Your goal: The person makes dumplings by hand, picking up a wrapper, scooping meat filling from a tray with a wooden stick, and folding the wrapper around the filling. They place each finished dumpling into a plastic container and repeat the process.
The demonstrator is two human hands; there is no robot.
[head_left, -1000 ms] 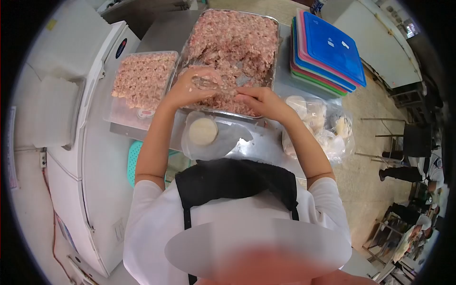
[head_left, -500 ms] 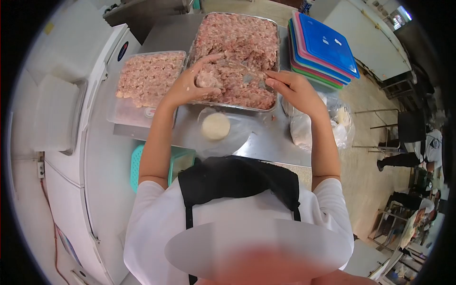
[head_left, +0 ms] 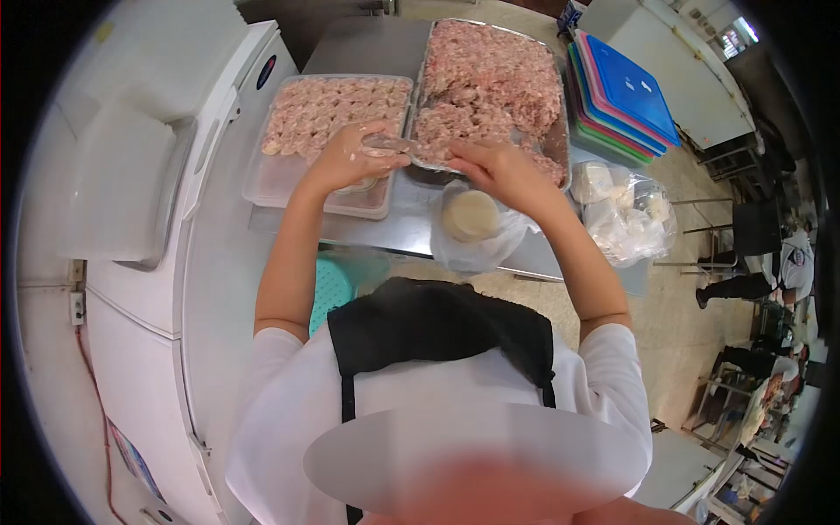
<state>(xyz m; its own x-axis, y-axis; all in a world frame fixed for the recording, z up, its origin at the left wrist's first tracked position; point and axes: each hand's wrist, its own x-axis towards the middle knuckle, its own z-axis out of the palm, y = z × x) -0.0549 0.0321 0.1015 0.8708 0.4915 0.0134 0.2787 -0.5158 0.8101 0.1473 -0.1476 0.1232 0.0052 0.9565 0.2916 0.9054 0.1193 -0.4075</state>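
Observation:
My left hand is curled over the front of the left plastic tray, with its contents hidden by its fingers. My right hand grips a thin metal utensil, whose end reaches between my left thumb and fingers. Rows of meat-filled pieces fill the back of the left tray. Beyond my right hand, a deep metal tray holds a mass of ground meat. A stack of pale round wrappers lies on clear plastic near the table's front edge.
Colored lids are stacked at the right. Beside them, a clear bag holds more pale rounds. A turquoise basket sits below the table's front edge. White freezers stand left. Other people are far right.
Both hands have moved from over the meat toward the left tray, with the utensil's end now at my left hand. The view has shifted, so the table's items appear farther right.

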